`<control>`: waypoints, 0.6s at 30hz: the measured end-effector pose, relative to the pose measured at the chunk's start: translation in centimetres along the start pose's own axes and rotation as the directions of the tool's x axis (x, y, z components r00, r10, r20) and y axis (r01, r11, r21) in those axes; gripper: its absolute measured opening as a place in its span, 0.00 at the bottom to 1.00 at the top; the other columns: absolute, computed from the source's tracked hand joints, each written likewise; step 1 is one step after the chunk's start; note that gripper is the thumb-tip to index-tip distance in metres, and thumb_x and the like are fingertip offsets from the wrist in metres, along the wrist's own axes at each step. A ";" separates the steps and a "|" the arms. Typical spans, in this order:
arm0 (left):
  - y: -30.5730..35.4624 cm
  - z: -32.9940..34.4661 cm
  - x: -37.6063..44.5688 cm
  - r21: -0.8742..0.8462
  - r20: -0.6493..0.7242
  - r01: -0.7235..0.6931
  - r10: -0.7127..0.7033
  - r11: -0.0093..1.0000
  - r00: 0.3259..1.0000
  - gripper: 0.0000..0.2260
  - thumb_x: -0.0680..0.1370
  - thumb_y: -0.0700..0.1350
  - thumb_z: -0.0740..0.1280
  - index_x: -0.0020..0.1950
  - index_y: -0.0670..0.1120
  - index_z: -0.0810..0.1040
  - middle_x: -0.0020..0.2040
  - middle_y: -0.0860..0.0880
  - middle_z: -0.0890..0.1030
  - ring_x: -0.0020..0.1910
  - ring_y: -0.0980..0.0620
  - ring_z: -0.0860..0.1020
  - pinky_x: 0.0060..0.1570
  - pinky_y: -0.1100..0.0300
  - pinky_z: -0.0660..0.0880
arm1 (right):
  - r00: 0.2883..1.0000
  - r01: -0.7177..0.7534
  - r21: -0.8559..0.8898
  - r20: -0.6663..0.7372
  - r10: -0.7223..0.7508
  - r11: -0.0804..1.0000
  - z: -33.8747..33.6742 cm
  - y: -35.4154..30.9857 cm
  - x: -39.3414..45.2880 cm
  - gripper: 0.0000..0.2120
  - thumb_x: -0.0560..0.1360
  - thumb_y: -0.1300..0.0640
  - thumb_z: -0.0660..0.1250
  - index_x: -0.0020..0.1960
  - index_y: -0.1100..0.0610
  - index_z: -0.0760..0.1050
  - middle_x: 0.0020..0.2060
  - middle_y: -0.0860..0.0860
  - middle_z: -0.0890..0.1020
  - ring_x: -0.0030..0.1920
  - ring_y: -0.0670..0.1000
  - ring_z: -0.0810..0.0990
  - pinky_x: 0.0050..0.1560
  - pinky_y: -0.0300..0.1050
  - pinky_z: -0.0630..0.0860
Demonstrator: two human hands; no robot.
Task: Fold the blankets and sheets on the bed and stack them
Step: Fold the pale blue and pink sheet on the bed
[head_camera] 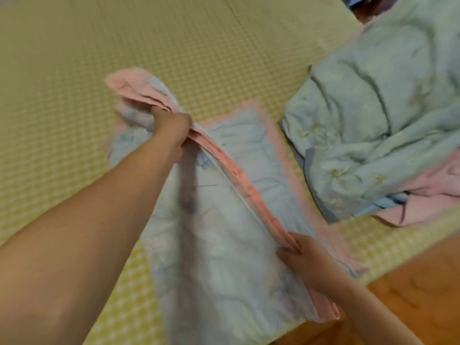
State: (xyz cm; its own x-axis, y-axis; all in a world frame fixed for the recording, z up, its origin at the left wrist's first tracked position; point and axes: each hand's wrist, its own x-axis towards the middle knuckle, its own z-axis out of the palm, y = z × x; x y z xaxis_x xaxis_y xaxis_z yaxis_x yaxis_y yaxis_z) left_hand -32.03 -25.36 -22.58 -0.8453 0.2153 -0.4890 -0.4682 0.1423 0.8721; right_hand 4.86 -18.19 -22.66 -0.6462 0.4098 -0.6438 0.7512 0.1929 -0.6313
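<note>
A pale blue sheet with a pink border (pixel 224 245) lies partly folded on the bed near its front edge. My left hand (pixel 171 130) grips the raised pink edge at the far end, lifting it off the bed. My right hand (pixel 298 257) pinches the same pink edge at the near end. The edge runs taut between both hands. Under it, part of the sheet lies flat. A light green blanket (pixel 378 125) sits crumpled at the right, on top of a pink cloth (pixel 423 205).
The bed is covered with a yellow checked mat (pixel 124 46) that stretches away to the left and back. The wooden floor (pixel 410 282) shows at the lower right, past the bed's edge. Some dark items sit at the top right corner.
</note>
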 end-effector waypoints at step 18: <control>-22.7 -12.4 -16.9 0.375 -0.156 0.535 -0.517 0.757 0.842 0.20 0.78 0.55 0.72 0.63 0.46 0.71 0.55 0.44 0.82 0.48 0.45 0.82 0.46 0.52 0.80 | 0.897 -0.419 -0.365 -0.309 0.317 0.831 -3.5 10.9 6.2 0.18 0.83 0.53 0.58 0.67 0.63 0.67 0.65 0.65 0.68 0.64 0.67 0.69 0.60 0.59 0.69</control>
State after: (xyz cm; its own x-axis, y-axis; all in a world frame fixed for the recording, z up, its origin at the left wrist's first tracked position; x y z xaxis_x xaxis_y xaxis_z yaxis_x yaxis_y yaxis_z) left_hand -10.33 -44.24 -33.87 -0.5097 -0.0433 -0.8593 -0.7099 0.5855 0.3915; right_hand 9.52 -10.40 -31.99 -0.3002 0.7041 -0.6435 0.9445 0.3139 -0.0972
